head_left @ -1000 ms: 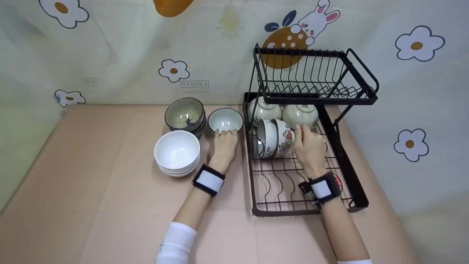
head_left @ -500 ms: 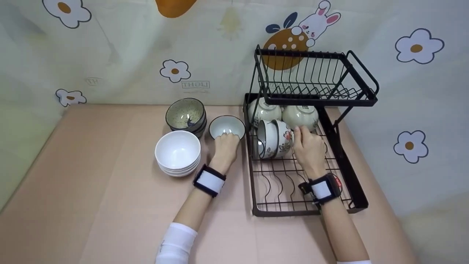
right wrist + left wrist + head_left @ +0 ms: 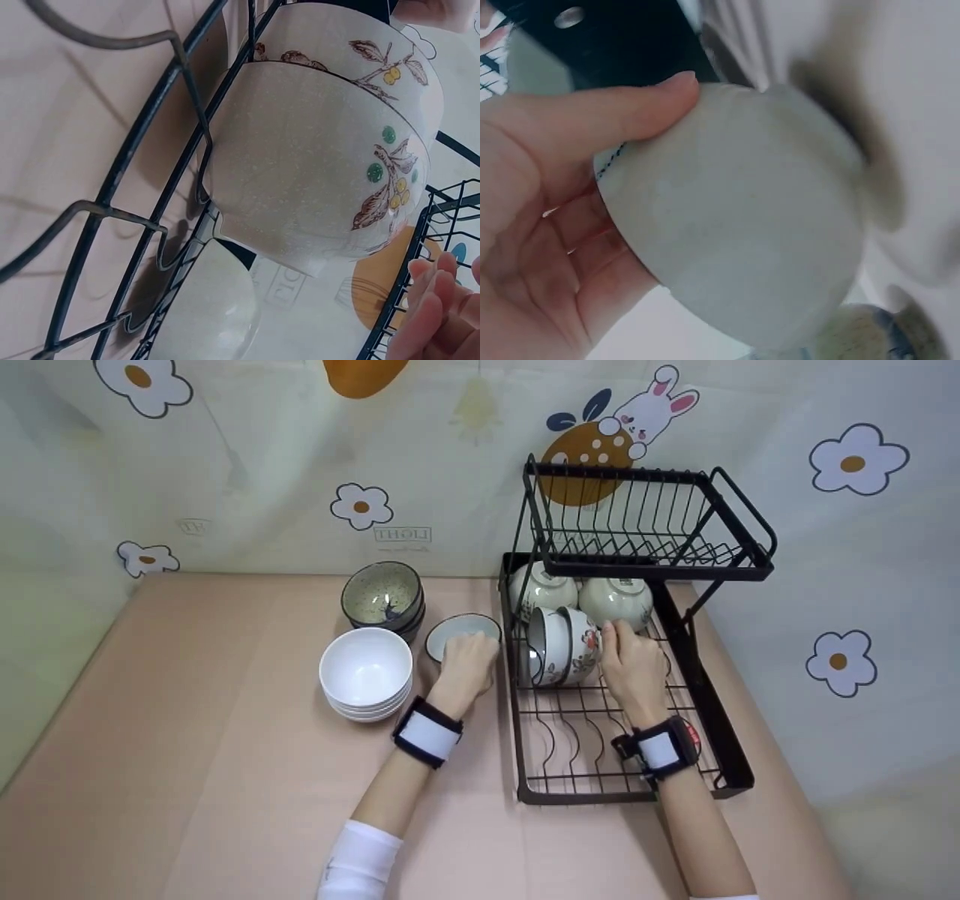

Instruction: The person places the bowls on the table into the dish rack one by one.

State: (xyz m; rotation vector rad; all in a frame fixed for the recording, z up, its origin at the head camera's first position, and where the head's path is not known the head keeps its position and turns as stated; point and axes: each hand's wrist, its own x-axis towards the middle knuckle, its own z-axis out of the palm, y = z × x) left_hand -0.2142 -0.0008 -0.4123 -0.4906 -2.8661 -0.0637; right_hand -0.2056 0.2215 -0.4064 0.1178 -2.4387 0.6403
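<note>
My left hand [image 3: 470, 649] grips a small pale bowl [image 3: 454, 628] on the table, just left of the black dish rack [image 3: 721, 739]. In the left wrist view my thumb [image 3: 630, 105] lies across the outside of this pale bowl [image 3: 742, 225], which is tilted in my palm. My right hand [image 3: 626, 652] is inside the rack's lower tier, fingers beside two flowered bowls [image 3: 566, 646] that stand on edge. The right wrist view shows the flowered bowls [image 3: 315, 172] leaning in the wires, with my fingertips [image 3: 431, 307] just clear of them.
Two pale bowls [image 3: 616, 598] lie at the back of the lower tier. The upper tier [image 3: 652, 564] holds nothing. A stack of white bowls [image 3: 365, 667] and a stack of dark speckled bowls [image 3: 381, 594] stand left of my left hand.
My left hand has closed over the small pale bowl and drawn it nearer, tipping it. My right hand has stayed by the flowered bowls.
</note>
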